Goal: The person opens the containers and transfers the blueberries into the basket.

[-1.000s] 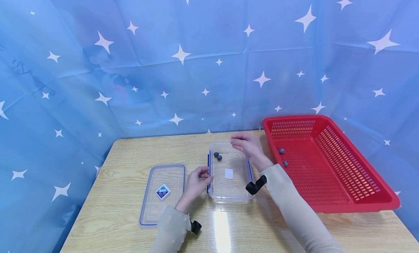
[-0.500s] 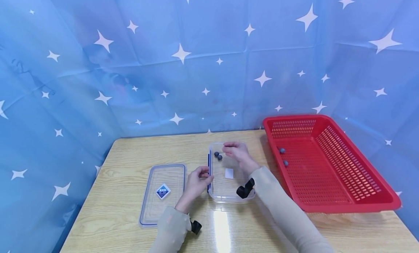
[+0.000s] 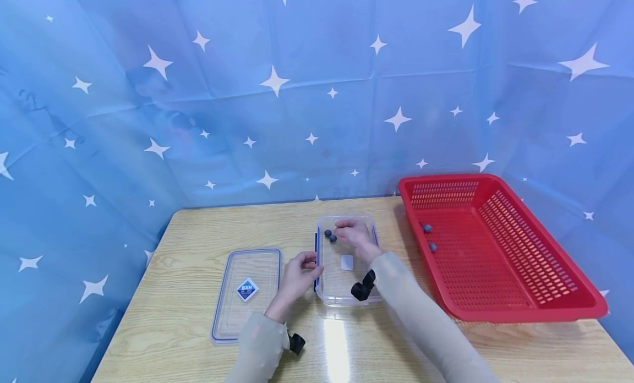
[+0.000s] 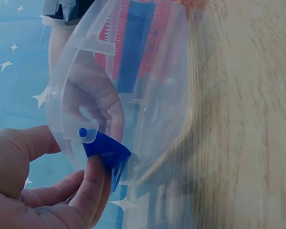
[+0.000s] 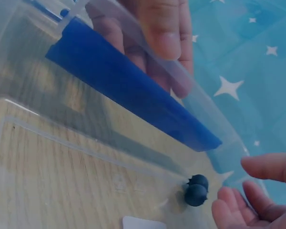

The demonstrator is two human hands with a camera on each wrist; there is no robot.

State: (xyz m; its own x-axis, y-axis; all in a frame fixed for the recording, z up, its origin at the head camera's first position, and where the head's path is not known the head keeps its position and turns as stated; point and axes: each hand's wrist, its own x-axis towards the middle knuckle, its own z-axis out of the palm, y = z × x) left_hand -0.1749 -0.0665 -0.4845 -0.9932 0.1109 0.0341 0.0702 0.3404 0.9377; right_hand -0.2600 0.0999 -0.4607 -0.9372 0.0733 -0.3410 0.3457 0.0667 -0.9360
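Observation:
Two blueberries (image 5: 196,194) lie touching each other on the floor of the clear plastic box (image 3: 346,289), in its far left part. Just to the right of them, inside the box, hovers my right hand (image 3: 353,233). In the right wrist view its thumb and fingers stand apart, loosely bent, with nothing seen between them. My left hand (image 3: 298,275) grips the box's left wall, the thumb over the rim and the fingers outside at the blue latch flap (image 4: 107,150). Through the wall, the left wrist view also shows the right hand's fingers hanging down.
A red perforated basket (image 3: 495,311) stands to the right with two more blueberries (image 3: 428,237) near its left wall. The blue-rimmed lid (image 3: 245,319) with a diamond label lies flat at the left. A white square (image 3: 346,262) shows on the box floor.
My right hand has moved left and slightly down, from above the box's right side to beside the two blueberries. The left hand and the box have stayed put.

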